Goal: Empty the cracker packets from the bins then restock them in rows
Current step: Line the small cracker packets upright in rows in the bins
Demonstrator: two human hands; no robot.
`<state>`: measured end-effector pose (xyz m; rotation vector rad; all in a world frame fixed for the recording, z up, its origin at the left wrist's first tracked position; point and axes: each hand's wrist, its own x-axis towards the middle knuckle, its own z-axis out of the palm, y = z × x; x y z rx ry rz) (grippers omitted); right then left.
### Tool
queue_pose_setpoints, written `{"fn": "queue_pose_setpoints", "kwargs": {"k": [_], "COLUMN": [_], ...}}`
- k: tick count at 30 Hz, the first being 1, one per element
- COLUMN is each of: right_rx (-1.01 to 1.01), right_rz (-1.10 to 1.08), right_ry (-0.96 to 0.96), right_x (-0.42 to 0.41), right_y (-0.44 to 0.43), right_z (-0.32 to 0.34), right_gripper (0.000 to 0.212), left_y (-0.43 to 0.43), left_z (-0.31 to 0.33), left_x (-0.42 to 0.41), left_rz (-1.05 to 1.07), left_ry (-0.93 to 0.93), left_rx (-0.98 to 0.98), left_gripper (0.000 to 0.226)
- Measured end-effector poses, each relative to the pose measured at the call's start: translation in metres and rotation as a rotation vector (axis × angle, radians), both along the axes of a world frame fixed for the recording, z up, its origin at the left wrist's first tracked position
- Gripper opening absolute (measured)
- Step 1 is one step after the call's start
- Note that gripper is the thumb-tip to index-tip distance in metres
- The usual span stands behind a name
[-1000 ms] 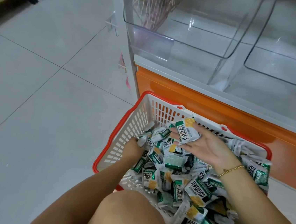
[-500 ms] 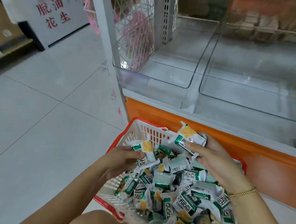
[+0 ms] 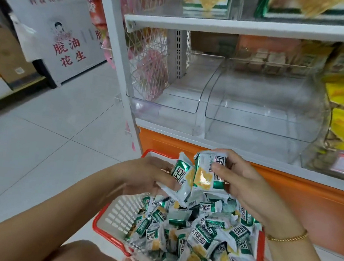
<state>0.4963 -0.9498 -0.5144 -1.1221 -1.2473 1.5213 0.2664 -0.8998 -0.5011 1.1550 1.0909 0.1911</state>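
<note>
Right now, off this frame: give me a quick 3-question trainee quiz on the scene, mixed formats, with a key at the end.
1. True or false: the left clear bin and the right clear bin on the shelf behind the basket hold no cracker packets.
2. Multiple choice: where does the loose pile of cracker packets lie? A in the basket; B on the floor; C on the top shelf.
3. Short answer: which grips one of the cracker packets, the left hand, the right hand, or both?
Key: 1 true; 2 A; 3 both.
</note>
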Motion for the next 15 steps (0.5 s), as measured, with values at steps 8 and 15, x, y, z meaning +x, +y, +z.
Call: {"fn": "queue_pose_setpoints", "kwargs": {"k": [8,15], "right_rx": [0.089,0.218], "right_rz": [-0.009,0.071], "right_ry": [-0.131,-0.283], "right_x": [0.026,0.037], "right_y": [-0.017,-0.027], "right_z": [0.025,0.032], "right_gripper": [0.054,0.043], "left_y": [-0.014,-0.029], "left_z": [0.018,0.021], "left_x": [0.025,0.048], "left_rz": [0.194,0.045], "left_ry": [-0.031,0.038], "left_rx": [0.011,0.055], "left_gripper": [0.046,0.030]}}
